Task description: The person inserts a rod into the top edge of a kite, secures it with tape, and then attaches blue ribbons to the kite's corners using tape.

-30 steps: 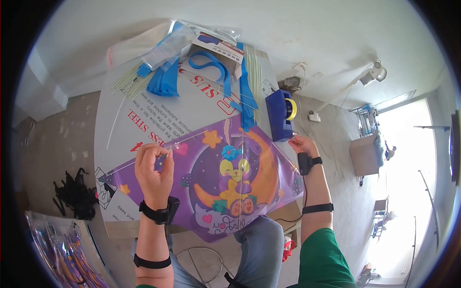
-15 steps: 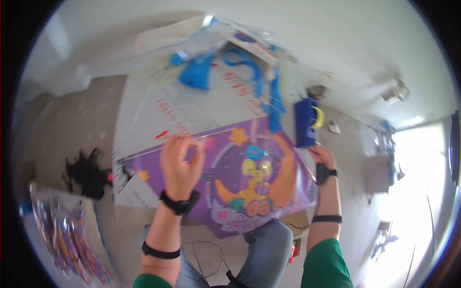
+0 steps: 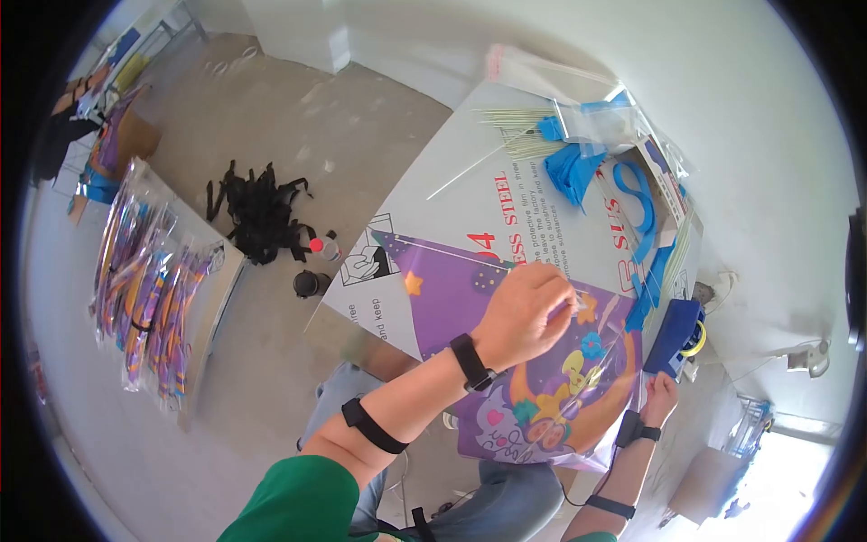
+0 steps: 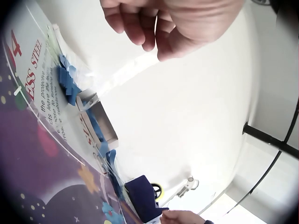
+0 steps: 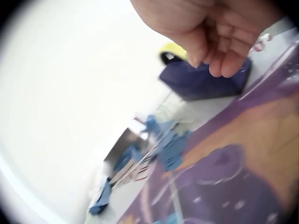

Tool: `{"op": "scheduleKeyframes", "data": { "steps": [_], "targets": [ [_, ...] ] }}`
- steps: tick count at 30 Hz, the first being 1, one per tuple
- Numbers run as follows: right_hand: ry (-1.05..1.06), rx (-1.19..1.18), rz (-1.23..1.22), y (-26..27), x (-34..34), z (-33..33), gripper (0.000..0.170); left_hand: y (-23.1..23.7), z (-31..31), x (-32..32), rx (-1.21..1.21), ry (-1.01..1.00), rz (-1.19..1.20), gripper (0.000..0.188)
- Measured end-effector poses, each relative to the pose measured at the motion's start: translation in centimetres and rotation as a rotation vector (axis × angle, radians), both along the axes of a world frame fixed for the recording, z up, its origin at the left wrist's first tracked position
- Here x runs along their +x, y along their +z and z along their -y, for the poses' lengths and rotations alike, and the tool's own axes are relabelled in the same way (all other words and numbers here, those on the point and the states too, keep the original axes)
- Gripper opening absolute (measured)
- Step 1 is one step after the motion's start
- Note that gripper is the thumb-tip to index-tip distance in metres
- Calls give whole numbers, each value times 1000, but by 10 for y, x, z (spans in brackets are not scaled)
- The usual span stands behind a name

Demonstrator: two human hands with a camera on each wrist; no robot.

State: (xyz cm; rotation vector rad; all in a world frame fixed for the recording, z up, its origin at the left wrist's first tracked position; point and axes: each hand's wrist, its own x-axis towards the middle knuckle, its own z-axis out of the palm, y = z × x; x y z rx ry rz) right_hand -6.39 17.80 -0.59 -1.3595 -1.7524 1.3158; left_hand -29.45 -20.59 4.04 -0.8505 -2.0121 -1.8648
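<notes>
A: From my end, where's the purple sheet?

B: I have the purple sheet (image 3: 560,397) at the lower centre of the head view, lying on the printed board (image 3: 433,217), its lower tip over the person's knees. It carries a cartoon print.

A: And the 2 hands?

B: The left hand (image 3: 528,312) is above the sheet, at the centre of the frame. Its fingers bend in toward the thumb; I can't tell whether they pinch anything. The right hand (image 3: 661,397) is right of centre, just beside the lower end of the blue tape holder (image 3: 673,339), near the sheet's edge. Its fingers are curled too, and again I can't tell if something is caught in them.

A: What's around them?

B: The yellow tape roll (image 3: 697,339) sits in the holder. At upper right I see blue strips (image 3: 573,172) and an open box (image 3: 664,172), both on the board. Left of the board, a heap of black straps (image 3: 260,212) lies on the floor near a red-capped bottle (image 3: 327,247). Plastic-wrapped bundles (image 3: 149,307) fill the left side. My right wrist view is blurred.
</notes>
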Motion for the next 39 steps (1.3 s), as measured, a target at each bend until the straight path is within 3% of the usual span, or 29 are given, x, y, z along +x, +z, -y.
{"op": "scheduleKeyframes", "data": {
  "steps": [4,8,10,14,16,23,27,30,32,37,39],
  "targets": [
    [530,5,-41,61,-101,73,11,7,6,6,25,-153,39,16],
    [844,3,70,99,-198,145,9,8,14,5,2,-287,71,15],
    [1003,-63,81,110,-236,176,9,6,21,1,-109,-494,313,12],
    [1281,-56,218,117,-290,234,12,-14,36,-12,-282,-457,342,9],
    [1339,-111,241,109,-306,264,12,-21,44,-20,-449,-483,473,9],
    [1617,-235,399,60,-336,326,13,-50,48,-18,-486,-364,491,6],
    [1660,-299,431,34,-341,352,13,-66,50,-12,-340,-383,610,9],
    [1740,-277,463,21,-349,362,13,-73,47,-10,-408,-322,521,16],
    [1750,-334,467,11,-353,363,13,-74,45,-10,-580,-303,443,19],
    [1796,-391,502,-3,-355,366,15,-81,39,-1,-463,-177,353,13],
    [1811,-303,528,0,-356,369,15,-80,39,1,-464,-165,348,12]
  ]
}}
